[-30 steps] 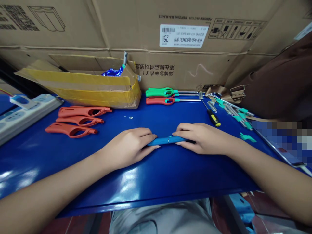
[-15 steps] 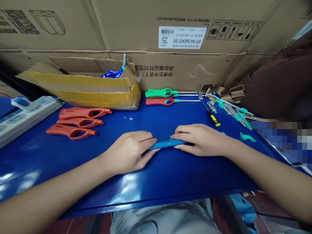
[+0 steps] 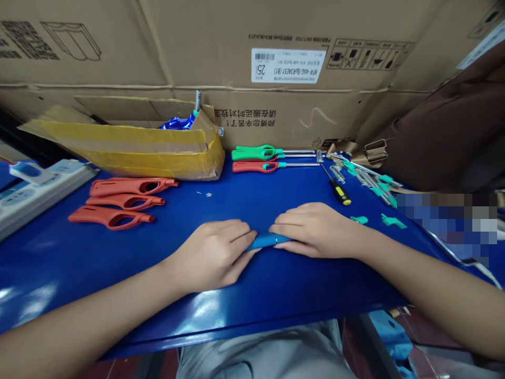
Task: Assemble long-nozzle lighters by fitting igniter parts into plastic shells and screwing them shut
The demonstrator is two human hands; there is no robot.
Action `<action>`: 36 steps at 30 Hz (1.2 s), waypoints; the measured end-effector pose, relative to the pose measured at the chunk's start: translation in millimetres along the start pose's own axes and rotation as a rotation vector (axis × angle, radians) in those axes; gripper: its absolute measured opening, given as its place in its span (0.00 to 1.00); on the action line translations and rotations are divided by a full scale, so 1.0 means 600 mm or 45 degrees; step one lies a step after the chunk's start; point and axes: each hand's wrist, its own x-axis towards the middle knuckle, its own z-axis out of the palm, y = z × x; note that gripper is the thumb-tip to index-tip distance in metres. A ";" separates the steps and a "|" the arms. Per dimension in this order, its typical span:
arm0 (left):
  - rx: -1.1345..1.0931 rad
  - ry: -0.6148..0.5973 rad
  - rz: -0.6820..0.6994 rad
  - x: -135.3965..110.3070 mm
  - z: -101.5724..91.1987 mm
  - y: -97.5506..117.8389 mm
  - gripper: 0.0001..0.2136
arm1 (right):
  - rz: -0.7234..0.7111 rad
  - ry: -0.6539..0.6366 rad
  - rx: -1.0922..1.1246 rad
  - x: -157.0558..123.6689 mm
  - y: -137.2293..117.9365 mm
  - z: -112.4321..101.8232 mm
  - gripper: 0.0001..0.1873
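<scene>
A blue lighter body (image 3: 263,241) lies sideways between my hands, low over the blue table. My left hand (image 3: 221,252) is closed on its left end, thumb below and fingers on top. My right hand (image 3: 315,231) grips the right end in the same way. Only the middle stretch of the body shows, with a small pale mark near the right fingers; both ends are hidden. Beyond my left hand lie several red lighter bodies (image 3: 114,217) without tubes. Two small teal plastic parts, one a trigger piece (image 3: 393,221), rest to the right of my right hand.
Green and red lighters with metal tubes (image 3: 254,153) lie at the back. A black-and-yellow screwdriver (image 3: 340,192) is beside a pile of teal-ended tubes (image 3: 371,181). A taped carton (image 3: 158,160) and a power strip (image 3: 35,187) stand left. A person's dark sleeve (image 3: 442,131) is at right.
My right hand has moved left along the blue lighter body, closer to my left hand, so less of the body shows. The whole view has shifted slightly.
</scene>
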 end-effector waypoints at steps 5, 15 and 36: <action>0.030 0.009 0.034 -0.002 -0.011 -0.040 0.11 | 0.148 -0.040 -0.065 -0.008 0.020 -0.013 0.21; 0.075 0.081 0.031 -0.002 -0.031 -0.056 0.11 | 0.259 0.010 -0.050 -0.020 0.032 -0.019 0.22; -1.091 -0.110 -0.915 0.013 -0.038 -0.052 0.16 | 0.356 0.129 0.038 -0.021 0.035 -0.029 0.23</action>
